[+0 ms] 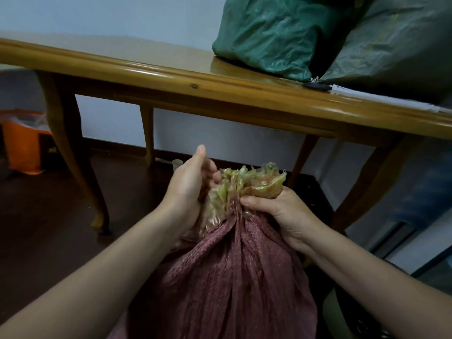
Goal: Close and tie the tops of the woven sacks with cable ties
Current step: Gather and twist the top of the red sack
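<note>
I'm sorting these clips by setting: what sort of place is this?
Probably a plain indoor room, perhaps in a home: a polished wooden table with curved legs, an orange bin on the dark floor, and filled green sacks on the table.

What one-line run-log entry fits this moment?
step: gathering top | left hand: holds bunched mouth | right hand: grips neck | red sack: no tie on

Glossy wooden table [171, 77] before me, green woven sack [269, 37] on it, larger grey-green sack [396, 45] beside, small black object [318, 86], white sheet [391, 97].
</note>
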